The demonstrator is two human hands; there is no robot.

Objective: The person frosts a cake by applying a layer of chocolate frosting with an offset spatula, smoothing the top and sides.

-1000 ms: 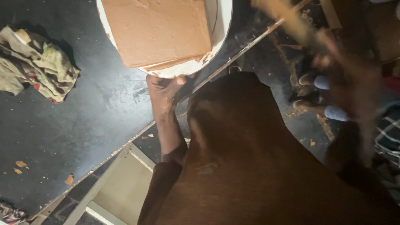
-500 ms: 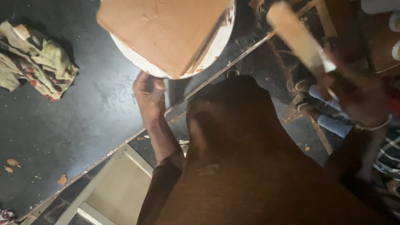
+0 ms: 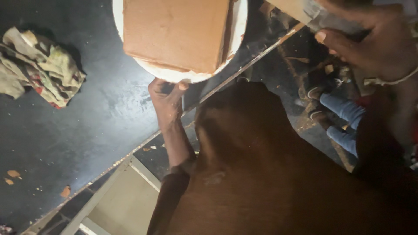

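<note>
The left hand (image 3: pixel 165 96) pinches the rim of a white round board (image 3: pixel 187 75) bearing a square brown cake (image 3: pixel 174 32). The right hand (image 3: pixel 370 41) grips a flat-bladed tool (image 3: pixel 300 9). The cake looks soft and fragile, so the stiff board's edge is probably the safest hold.

A square brown cake (image 3: pixel 174 32) sits flat on a round white board (image 3: pixel 237 30), overhanging the dark table's edge. A pale flat-bladed tool (image 3: pixel 300 9) slants at the upper right, partly cut off.

A crumpled rag (image 3: pixel 37 65) lies on the dark tabletop (image 3: pixel 87 130), well left of the fingers; orange crumbs (image 3: pixel 65 191) lie scattered below-left.
</note>
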